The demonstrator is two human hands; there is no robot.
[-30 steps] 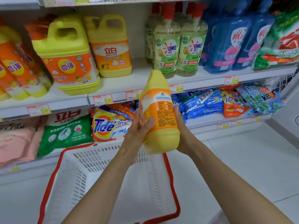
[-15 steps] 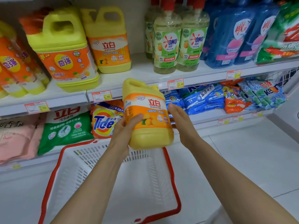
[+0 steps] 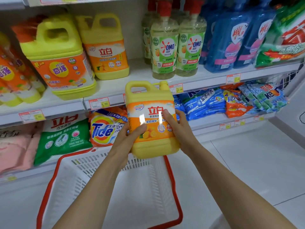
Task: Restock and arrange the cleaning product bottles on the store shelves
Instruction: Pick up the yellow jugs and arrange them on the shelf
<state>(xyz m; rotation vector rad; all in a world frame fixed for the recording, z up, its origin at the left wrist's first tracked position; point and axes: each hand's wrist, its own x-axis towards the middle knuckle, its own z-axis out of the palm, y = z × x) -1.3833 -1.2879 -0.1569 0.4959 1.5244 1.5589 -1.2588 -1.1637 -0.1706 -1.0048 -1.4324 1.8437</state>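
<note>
Yellow detergent jug point(image 3: 151, 119) front and centre, upright, orange label facing the camera, handle and pump cap on top. Both hands are on it: the left hand point(image 3: 127, 141) wraps the lower left side with the thumb laid across the label, and the right hand point(image 3: 179, 129) clasps the right side, thumb pressed on the label's red characters. Under the jug sits a white basket point(image 3: 66, 187) with a red rim, on the pale floor. Just behind the jug comes the lower shelf, with a Tide bag point(image 3: 104, 129) by the left hand, a green bag point(image 3: 62, 138) further left, and blue packets point(image 3: 204, 103) off to the right. Up on the shelf above, a matching jug point(image 3: 105, 52) with the same label stands beside a bigger yellow-green jug point(image 3: 61, 63). There's open shelf to its right, then the OMO bottles point(image 3: 165, 50) and blue bottles point(image 3: 227, 43).
</note>
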